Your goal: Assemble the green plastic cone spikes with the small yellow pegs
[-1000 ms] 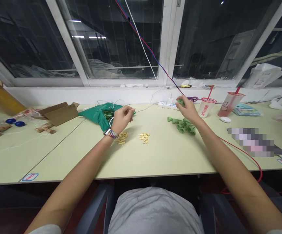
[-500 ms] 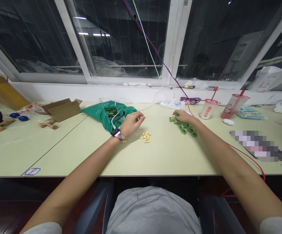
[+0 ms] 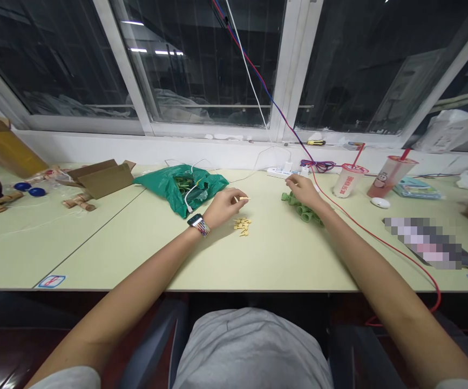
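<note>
1. Your left hand [image 3: 224, 208] is pinched closed on a small pale peg [image 3: 243, 199] (thin, so its exact shape is hard to tell).
2. Your right hand [image 3: 304, 190] sits loosely curled, nothing visible in it, at the green rolled tubes [image 3: 302, 210], one o'clock.
3. A small heap of yellow pegs [image 3: 241, 227] lies at twelve o'clock on the worktop [image 3: 96, 254]; more green pieces [image 3: 184, 185] remain in the green plastic bag [image 3: 213, 186], eleven o'clock.

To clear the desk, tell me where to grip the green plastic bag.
Pinch the flat left corner of the green plastic bag, coming from the left: that end lies bare, while the white cable crosses the open middle, where contents show.
</note>
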The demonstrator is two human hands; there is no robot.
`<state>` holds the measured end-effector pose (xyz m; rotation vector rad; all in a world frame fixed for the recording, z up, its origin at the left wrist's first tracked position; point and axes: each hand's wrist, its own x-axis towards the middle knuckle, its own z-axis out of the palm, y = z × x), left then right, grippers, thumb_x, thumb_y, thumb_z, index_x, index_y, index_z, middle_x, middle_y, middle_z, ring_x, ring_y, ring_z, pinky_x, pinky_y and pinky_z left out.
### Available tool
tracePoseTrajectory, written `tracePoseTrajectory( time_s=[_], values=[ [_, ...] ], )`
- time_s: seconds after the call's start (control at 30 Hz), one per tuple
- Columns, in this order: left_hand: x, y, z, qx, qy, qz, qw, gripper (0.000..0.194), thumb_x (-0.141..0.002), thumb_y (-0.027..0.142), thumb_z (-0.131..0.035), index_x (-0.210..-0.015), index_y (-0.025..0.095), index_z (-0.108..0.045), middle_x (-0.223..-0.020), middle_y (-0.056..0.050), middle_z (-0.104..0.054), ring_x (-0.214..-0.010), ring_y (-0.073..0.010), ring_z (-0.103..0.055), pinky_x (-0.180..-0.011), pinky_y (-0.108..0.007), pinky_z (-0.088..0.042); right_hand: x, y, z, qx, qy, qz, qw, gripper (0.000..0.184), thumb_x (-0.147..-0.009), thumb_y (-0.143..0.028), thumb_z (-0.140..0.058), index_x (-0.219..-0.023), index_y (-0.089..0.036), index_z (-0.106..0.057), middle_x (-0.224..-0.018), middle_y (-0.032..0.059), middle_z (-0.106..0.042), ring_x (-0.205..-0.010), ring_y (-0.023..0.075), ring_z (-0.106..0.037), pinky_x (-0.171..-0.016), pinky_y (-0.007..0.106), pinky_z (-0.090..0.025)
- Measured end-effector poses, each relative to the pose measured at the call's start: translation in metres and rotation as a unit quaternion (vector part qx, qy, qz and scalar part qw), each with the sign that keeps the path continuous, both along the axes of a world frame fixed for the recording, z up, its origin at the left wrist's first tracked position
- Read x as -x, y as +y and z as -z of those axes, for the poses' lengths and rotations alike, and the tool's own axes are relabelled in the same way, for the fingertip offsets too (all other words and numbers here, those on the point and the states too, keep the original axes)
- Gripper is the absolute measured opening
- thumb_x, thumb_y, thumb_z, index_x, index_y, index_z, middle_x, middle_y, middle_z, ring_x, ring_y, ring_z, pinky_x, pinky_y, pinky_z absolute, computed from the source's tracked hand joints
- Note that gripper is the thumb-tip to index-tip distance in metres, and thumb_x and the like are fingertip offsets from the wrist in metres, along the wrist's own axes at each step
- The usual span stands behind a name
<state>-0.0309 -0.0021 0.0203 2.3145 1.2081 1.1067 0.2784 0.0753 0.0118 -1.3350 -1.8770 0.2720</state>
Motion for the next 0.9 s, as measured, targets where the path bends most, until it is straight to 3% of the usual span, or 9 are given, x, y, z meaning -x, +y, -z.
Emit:
tracePoseTrajectory(
  time_s=[0.1,0.17,0.27,0.53,0.7,0.9],
  values=[
    [-0.001,0.001,0.003,0.001,-0.010,0.005,1.000,0.028,-0.094,0.042,-0.065,-0.101,0.019,-0.078,-0.097,-0.007,-0.073,-0.071,-0.0158,-0.065,-0.070,-0.030,-0.053,0.035,-0.030,-0.002,0.020,0.106,-0.117,0.987,0.026,-0.097,-0.037,-0.051,-0.100,-0.019,-0.070,-0.088,0.0062,-0.075,-0.086,0.0210,-0.069,-0.083,0.035,-0.053],
    [-0.001,0.000,0.004,0.007,-0.019,0.021,1.000,0.029,-0.093,0.042,-0.067,-0.106,0.019,-0.079,-0.098,-0.007,-0.072,-0.072,-0.0156,-0.066,-0.070,-0.029,-0.054,0.058,-0.050,-0.003,0.041,0.106,-0.201,0.973,0.024,-0.095,-0.038,-0.057,-0.103,-0.021,-0.071,-0.093,0.0053,-0.076,-0.089,0.0213,-0.069,-0.083,0.035,-0.053],
    [-0.002,-0.002,0.005,0.005,-0.034,0.053,0.998,0.031,-0.094,0.045,-0.067,-0.107,0.019,-0.079,-0.096,-0.007,-0.072,-0.072,-0.0150,-0.066,-0.068,-0.028,-0.055,0.083,-0.070,-0.002,0.053,0.102,-0.257,0.959,0.022,-0.094,-0.041,-0.061,-0.104,-0.023,-0.070,-0.103,0.0047,-0.076,-0.098,0.0215,-0.069,-0.085,0.034,-0.053],
    [-0.008,-0.013,0.004,0.018,-0.050,0.078,0.996,0.034,-0.095,0.050,-0.067,-0.109,0.019,-0.071,-0.090,-0.004,-0.075,-0.068,-0.0144,-0.068,-0.061,-0.025,-0.051,0.095,-0.077,0.017,0.084,0.195,-0.250,0.945,0.028,-0.092,-0.044,-0.066,-0.105,-0.020,-0.071,-0.100,0.0057,-0.076,-0.094,0.0207,-0.069,-0.083,0.033,-0.053],
    [-0.008,-0.014,0.006,0.031,-0.061,0.103,0.992,0.031,-0.095,0.048,-0.068,-0.102,0.019,-0.060,-0.077,0.000,-0.071,-0.066,-0.0140,-0.066,-0.058,-0.024,-0.049,0.097,-0.078,0.020,0.138,0.218,-0.285,0.923,0.032,-0.093,-0.049,-0.063,-0.088,-0.018,-0.072,-0.086,0.0039,-0.072,-0.078,0.0169,-0.065,-0.074,0.030,-0.052],
    [-0.005,-0.011,0.003,-0.074,0.000,0.097,0.993,0.028,-0.099,0.046,-0.062,-0.100,0.019,-0.065,-0.090,-0.005,-0.066,-0.077,-0.0152,-0.064,-0.065,-0.026,-0.051,0.100,-0.079,0.016,0.135,0.269,-0.256,0.918,0.046,-0.088,-0.059,-0.066,-0.068,-0.018,-0.063,-0.062,-0.0002,-0.060,-0.058,0.0124,-0.055,-0.059,0.026,-0.046]
  ],
)
